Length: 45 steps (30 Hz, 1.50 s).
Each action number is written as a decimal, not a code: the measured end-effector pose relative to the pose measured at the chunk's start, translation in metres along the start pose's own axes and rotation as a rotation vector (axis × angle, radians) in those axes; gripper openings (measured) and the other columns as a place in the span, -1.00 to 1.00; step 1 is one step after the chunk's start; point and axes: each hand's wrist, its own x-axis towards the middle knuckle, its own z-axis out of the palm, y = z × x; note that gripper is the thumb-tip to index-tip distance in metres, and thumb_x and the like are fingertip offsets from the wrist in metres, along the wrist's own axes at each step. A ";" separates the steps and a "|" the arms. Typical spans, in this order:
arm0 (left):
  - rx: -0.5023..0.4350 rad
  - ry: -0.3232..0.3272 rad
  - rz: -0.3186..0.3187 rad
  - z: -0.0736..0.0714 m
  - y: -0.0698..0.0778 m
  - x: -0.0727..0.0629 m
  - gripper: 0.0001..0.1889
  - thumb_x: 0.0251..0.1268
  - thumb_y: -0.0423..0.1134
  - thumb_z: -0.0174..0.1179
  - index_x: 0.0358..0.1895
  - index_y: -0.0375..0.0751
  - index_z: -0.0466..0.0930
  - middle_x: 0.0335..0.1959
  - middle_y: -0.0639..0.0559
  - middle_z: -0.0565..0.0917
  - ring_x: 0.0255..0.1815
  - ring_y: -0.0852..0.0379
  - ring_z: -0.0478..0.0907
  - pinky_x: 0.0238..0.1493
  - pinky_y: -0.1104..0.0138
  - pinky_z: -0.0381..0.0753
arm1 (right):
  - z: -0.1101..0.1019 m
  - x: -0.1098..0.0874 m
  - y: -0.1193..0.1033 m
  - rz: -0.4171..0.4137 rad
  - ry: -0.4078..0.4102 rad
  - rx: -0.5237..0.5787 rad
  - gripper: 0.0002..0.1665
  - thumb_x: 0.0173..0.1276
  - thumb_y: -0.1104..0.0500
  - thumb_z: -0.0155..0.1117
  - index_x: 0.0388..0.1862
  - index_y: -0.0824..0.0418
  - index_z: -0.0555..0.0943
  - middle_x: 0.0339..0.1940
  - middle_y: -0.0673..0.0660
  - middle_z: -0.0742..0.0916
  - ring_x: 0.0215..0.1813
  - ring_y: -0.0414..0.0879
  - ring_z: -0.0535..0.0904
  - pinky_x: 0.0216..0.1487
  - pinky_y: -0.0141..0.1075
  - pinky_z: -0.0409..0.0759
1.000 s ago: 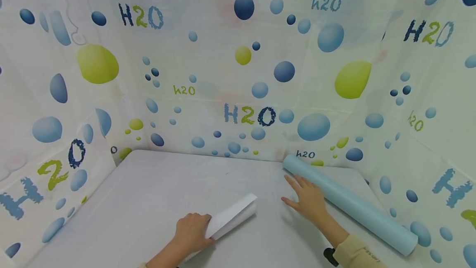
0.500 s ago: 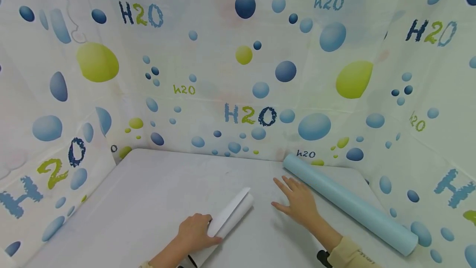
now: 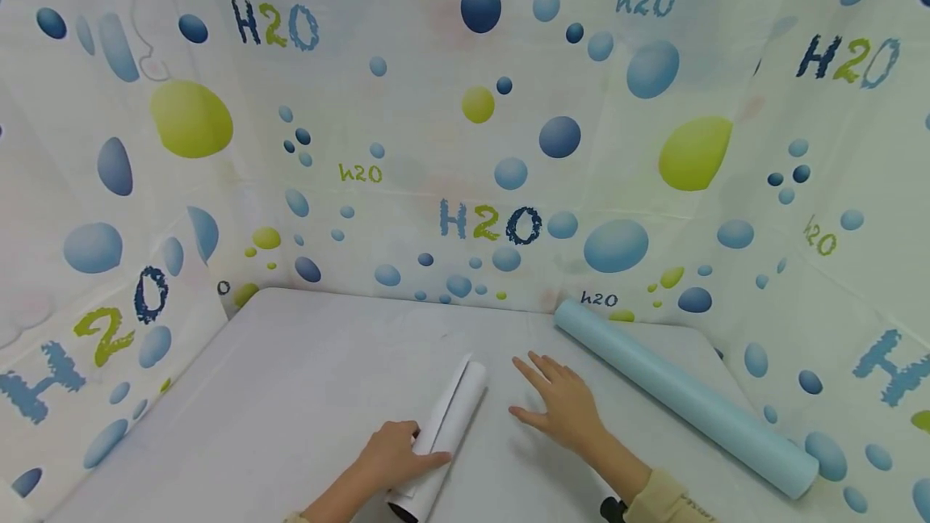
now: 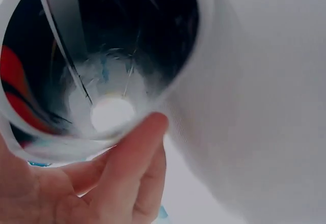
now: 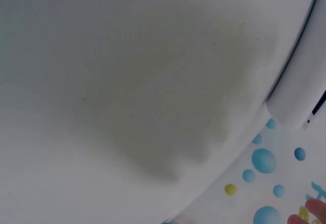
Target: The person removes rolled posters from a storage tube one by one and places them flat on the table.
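My left hand (image 3: 395, 454) grips a rolled poster (image 3: 461, 402), white outside, near its close end, with the thumb over the top. In the left wrist view I look down the poster's tube (image 4: 137, 25), whose inside is printed dark with some red; the fingers (image 4: 135, 168) curl against its rim. Right of it, my right hand (image 3: 559, 406) hovers over the table with fingers spread, holding nothing. Only its fingertips (image 5: 317, 211) show at the lower right corner of the right wrist view, and the white roll (image 5: 300, 76) lies along that view's right edge.
A long light blue roll (image 3: 683, 398) lies slantwise on the right side of the white table (image 3: 312, 361). Behind and at both sides hangs a white curtain (image 3: 421, 135) with blue and green drops and H2O lettering. A dark band (image 3: 613, 509) sits at the right wrist.
My left hand has swung the rolled poster's far end leftward, so it points more straight ahead, and its loose flap lies closer. My right hand has moved left, away from the blue roll.
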 end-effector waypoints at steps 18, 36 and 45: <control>-0.304 -0.069 -0.053 0.029 0.009 0.002 -0.22 0.09 0.21 0.18 -0.09 -0.61 0.36 -0.45 -0.18 0.55 -0.57 0.10 0.52 -0.65 0.26 0.55 | 0.014 -0.005 -0.027 -0.040 -0.075 0.070 -0.19 0.11 -0.40 0.12 0.26 -0.02 0.41 0.21 0.10 0.51 0.16 0.06 0.47 0.05 -0.04 0.47; -0.321 -0.027 -0.061 0.040 0.015 0.005 -0.21 0.05 0.19 0.20 0.00 -0.54 0.25 -0.48 -0.18 0.50 -0.69 0.10 0.49 -0.78 0.27 0.50 | 0.022 0.008 -0.052 -0.149 -0.163 0.192 -0.43 0.31 -0.25 0.00 0.23 -0.05 0.45 0.28 0.02 0.46 0.26 0.01 0.37 0.13 -0.01 0.39; -0.323 -0.016 -0.044 0.042 0.013 0.005 -0.20 0.03 0.18 0.21 0.00 -0.57 0.25 -0.44 -0.23 0.51 -0.64 0.09 0.50 -0.77 0.29 0.49 | 0.027 0.009 -0.057 -0.171 -0.239 0.208 -0.47 0.34 -0.18 0.01 0.21 -0.02 0.46 0.29 0.03 0.44 0.31 0.00 0.30 0.19 -0.05 0.34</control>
